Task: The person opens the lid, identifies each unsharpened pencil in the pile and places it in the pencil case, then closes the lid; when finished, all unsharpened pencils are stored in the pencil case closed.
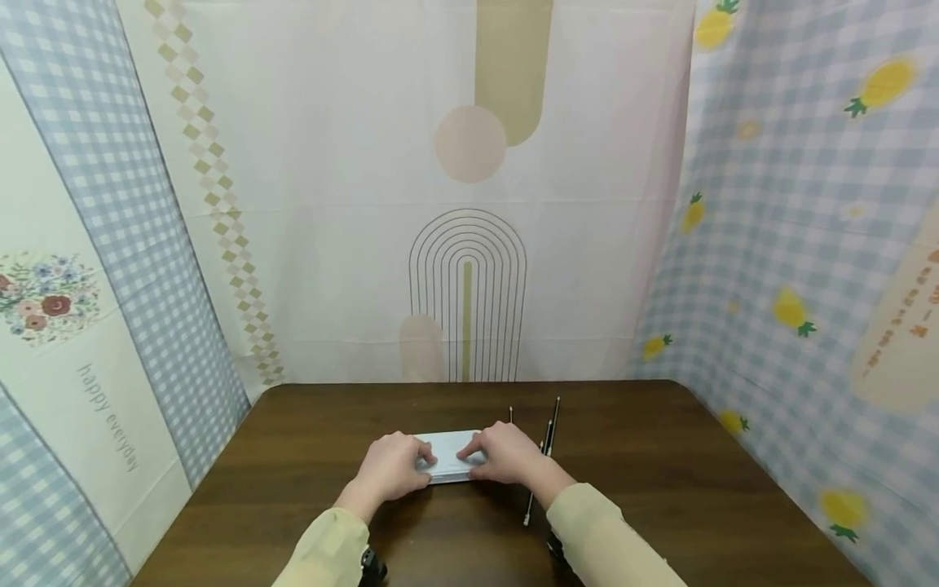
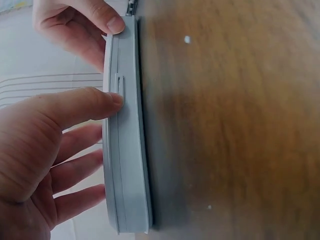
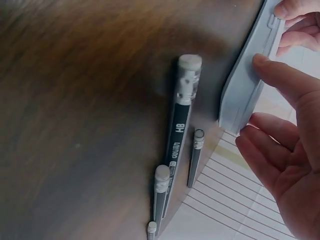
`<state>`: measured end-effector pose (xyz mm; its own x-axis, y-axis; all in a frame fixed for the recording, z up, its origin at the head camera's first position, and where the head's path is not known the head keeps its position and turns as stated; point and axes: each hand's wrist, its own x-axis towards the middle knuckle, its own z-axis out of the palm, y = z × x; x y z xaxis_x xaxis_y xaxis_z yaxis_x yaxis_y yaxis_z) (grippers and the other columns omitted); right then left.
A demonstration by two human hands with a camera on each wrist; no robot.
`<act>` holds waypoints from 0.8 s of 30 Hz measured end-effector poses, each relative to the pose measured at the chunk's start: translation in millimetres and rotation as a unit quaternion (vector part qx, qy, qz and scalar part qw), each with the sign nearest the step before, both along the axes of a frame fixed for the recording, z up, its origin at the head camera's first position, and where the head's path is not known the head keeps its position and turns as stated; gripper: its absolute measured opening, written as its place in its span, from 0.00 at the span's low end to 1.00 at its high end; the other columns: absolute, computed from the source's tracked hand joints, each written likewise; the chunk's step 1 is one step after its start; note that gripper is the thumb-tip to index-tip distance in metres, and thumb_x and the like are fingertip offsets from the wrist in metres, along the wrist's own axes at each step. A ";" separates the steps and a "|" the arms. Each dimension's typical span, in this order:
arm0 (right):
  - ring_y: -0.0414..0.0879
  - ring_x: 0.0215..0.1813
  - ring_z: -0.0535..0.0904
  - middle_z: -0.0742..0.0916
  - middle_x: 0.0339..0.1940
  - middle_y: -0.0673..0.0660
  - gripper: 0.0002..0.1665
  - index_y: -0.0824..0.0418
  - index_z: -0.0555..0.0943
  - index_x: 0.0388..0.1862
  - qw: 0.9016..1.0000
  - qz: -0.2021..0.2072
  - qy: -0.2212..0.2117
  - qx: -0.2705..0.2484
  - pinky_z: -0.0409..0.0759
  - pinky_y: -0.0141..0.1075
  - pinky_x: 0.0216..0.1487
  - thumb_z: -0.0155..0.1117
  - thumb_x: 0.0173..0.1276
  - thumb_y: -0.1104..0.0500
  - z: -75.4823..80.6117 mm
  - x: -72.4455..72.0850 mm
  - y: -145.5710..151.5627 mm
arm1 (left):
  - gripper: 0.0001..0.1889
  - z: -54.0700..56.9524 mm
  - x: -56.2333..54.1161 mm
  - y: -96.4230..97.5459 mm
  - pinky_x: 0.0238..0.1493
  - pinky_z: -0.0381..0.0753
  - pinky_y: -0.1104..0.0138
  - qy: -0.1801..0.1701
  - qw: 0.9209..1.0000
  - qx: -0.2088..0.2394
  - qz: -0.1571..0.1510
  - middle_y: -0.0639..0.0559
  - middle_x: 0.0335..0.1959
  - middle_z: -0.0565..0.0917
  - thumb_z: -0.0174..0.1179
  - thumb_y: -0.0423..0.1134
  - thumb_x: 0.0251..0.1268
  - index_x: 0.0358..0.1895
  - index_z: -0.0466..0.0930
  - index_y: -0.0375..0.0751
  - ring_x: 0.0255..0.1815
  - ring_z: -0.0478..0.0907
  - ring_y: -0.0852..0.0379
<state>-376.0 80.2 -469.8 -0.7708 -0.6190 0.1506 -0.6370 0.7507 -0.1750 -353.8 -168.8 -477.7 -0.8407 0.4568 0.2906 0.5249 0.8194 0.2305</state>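
A pale grey-white pencil case (image 1: 449,450) lies flat on the table, its long side towards me. A narrow latch (image 2: 119,84) is set in its front side. My left hand (image 1: 392,466) grips the left part; in the left wrist view its thumb presses beside the latch, with the fingers on the lid side. At the other end my right hand (image 1: 508,453) holds the case, thumb on the front side and fingers around the right end. The lid looks closed, and the inside is hidden.
Several dark pencils with white erasers, one marked HB (image 3: 179,127), lie on the brown wooden table (image 1: 645,489) right of the case, partly behind my right forearm. Patterned cloths (image 1: 337,163) hang at the back and both sides.
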 end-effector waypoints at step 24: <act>0.55 0.72 0.80 0.84 0.71 0.62 0.21 0.49 0.90 0.62 0.996 0.018 -0.072 -0.046 0.79 0.50 0.70 0.76 0.71 0.54 5.7 5.7 7.9 | 0.17 6.7 8.6 -24.0 0.62 0.81 0.42 -0.031 0.998 0.003 -0.063 0.45 0.63 0.87 0.74 0.41 0.65 0.56 0.91 0.46 0.64 0.82 0.38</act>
<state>-370.3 88.1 -464.1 -0.7661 -0.6353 0.0968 -0.6264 0.7046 -0.3333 -345.1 -192.8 -471.0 -0.7928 0.5587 0.2436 0.6087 0.7460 0.2702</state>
